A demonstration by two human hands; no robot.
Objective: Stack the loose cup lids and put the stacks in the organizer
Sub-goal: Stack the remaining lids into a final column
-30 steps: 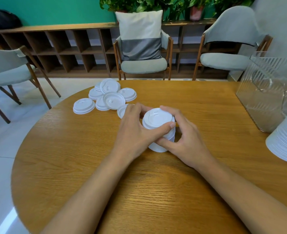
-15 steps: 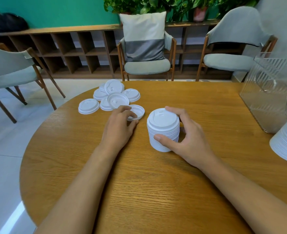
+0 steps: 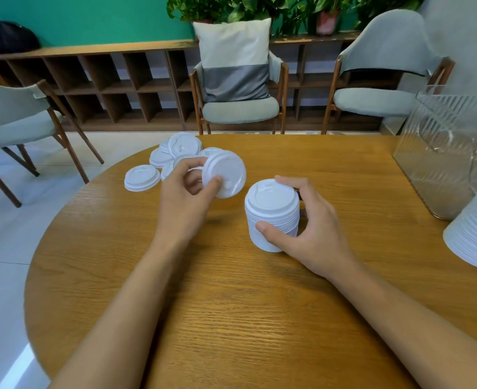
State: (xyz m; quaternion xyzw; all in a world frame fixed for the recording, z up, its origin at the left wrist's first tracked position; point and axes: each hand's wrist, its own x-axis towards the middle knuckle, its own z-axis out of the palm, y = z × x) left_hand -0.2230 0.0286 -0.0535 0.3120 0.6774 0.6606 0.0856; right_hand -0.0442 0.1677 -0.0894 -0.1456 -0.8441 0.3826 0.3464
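While left hand (image 3: pixel 181 200) fingers pinch one lid (image 3: pixel 227 171) | right hand (image 3: pixel 313 228) fingers grip lid stack (image 3: pixel 272 211) | second stack (image 3: pixel 476 237) cropped

I see plain white on all the lids: the single lid (image 3: pixel 226 175), the stack of lids (image 3: pixel 272 217), the loose lids (image 3: pixel 141 178) and the larger stack (image 3: pixel 476 234) at my right edge. The table (image 3: pixel 231 318) is honey-brown with fine dark grain. The organizer (image 3: pixel 442 153) is clear, ribbed with slanting lines. Behind, a teal wall (image 3: pixel 91 18), pale grey-green chairs (image 3: pixel 240 109) on brown wooden frames, a cream-and-grey cushion (image 3: pixel 233 60).
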